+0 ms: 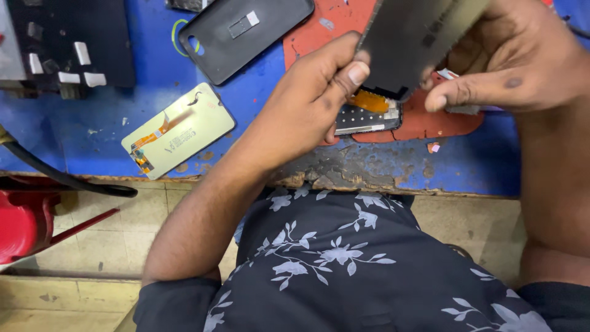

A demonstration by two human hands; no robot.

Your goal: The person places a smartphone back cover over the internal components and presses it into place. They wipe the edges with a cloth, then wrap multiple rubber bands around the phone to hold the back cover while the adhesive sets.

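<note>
Together, 2 hands clamp the dark screen panel (412, 37): left hand (313, 98) pinching its lower-left edge, right hand (510, 55) gripping opposite, phone frame (367, 118) just below.

Worn blue workbench (80, 154), perhaps tiled floor (147, 215)

A matt, dull grey metal-looking panel (413, 37) is seen above a glossy orange flex strip (370, 101). The blue bench top (153, 67) is worn rough at its chipped edge. A smooth matt black plastic cover (243, 37) is shown.
</note>
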